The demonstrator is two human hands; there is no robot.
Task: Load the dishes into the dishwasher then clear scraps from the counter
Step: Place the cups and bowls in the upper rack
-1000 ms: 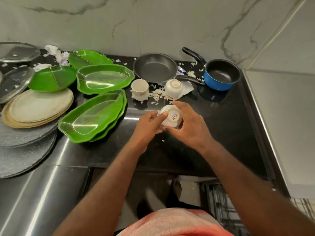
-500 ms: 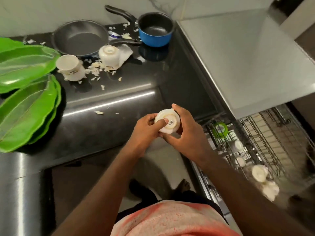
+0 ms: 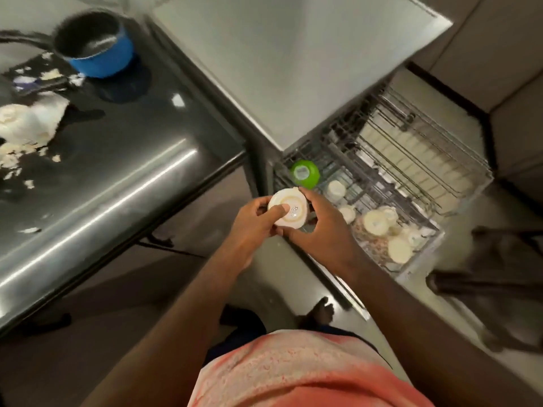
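The left grip [image 3: 252, 223] and right grip [image 3: 318, 227] together clasp 1 upturned white cup [image 3: 289, 212] between them. Just right of the grips, the dishwasher rack [image 3: 426, 136] already holds loaded cups [image 3: 376, 221]. A hasty set-down could knock them, or the white cup could slip while passing between the grips.

Small white cup [image 3: 289, 212] being held upside down between left hand [image 3: 255, 229] and right hand [image 3: 318, 229], hovering beside the pulled-out dishwasher rack [image 3: 426, 148], rack carrying 1 inverted green cup [image 3: 305, 173] and several white cups [image 3: 376, 221], pale scraps [image 3: 17, 154] lying scattered on the dark surface [image 3: 132, 160]
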